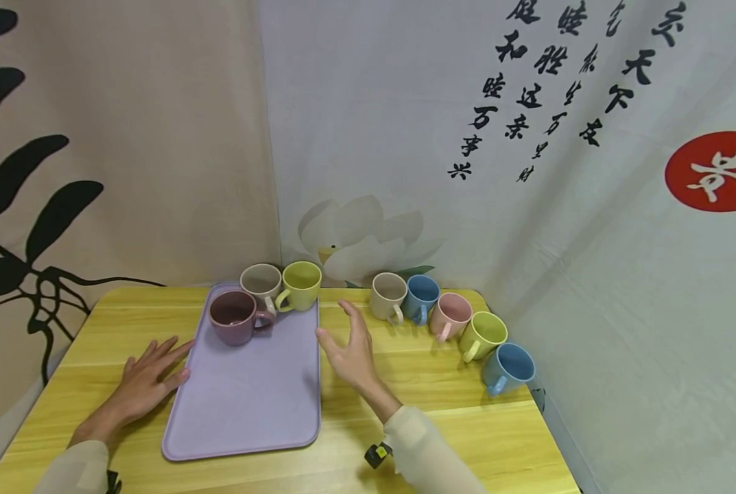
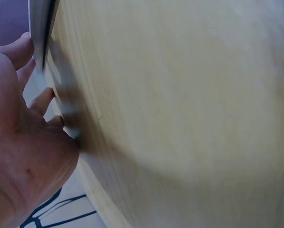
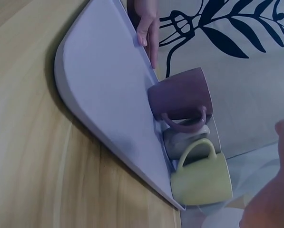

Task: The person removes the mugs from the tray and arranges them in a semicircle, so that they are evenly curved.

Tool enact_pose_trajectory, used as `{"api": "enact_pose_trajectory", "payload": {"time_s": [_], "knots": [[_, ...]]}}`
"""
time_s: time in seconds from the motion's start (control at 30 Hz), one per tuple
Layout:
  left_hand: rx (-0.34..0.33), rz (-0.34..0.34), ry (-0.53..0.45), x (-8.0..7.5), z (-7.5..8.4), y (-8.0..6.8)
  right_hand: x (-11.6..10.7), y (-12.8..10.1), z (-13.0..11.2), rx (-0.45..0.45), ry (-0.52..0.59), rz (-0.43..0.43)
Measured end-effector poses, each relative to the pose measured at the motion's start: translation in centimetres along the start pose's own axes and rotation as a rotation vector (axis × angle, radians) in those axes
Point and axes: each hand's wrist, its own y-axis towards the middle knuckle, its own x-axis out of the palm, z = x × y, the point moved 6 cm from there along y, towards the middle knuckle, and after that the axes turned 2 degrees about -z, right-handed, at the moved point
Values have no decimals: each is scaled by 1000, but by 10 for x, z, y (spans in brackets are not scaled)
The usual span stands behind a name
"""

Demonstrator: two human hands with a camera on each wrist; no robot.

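A lavender tray (image 1: 253, 391) lies on the table, bearing a purple mug (image 1: 232, 322), a grey mug (image 1: 260, 278) and a yellow-green mug (image 1: 302, 281) at its far end. My left hand (image 1: 145, 384) is at the tray's left edge, fingers extended; in the left wrist view the hand's (image 2: 23, 118) thumb and a finger touch the rim. Right of the tray, my right hand (image 1: 352, 350) is held with thumb and fingers spread apart and nothing between them. Only part of that hand (image 3: 270, 190) shows in the right wrist view.
Along the table's far right stand several mugs in a slanting row: a grey mug (image 1: 388, 295), a blue mug (image 1: 421, 296), a pink mug (image 1: 450, 314), a yellow-green mug (image 1: 483, 333) and another blue mug (image 1: 508, 367). Printed curtains (image 1: 368, 137) hang behind the table (image 1: 405, 370).
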Motion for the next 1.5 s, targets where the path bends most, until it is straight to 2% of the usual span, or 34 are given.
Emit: {"api": "enact_pose_trajectory", "payload": {"time_s": [0.23,0.47,0.83,1.1,1.5], "knots": [[-8,-13,-1,0,1,-1,16,2,-2,32,34,-35],[-14,-19,-3,-1,1,0,33,5,-9,26,34,-74],[-14,-20,-16,-2,1,0,66,12,-11,42,16,-197],[-16,-18,-11,1,-3,1,90,19,-9,21,68,-279],[-8,-11,-10,-1,1,1,110,31,-1,74,90,-260]]}}
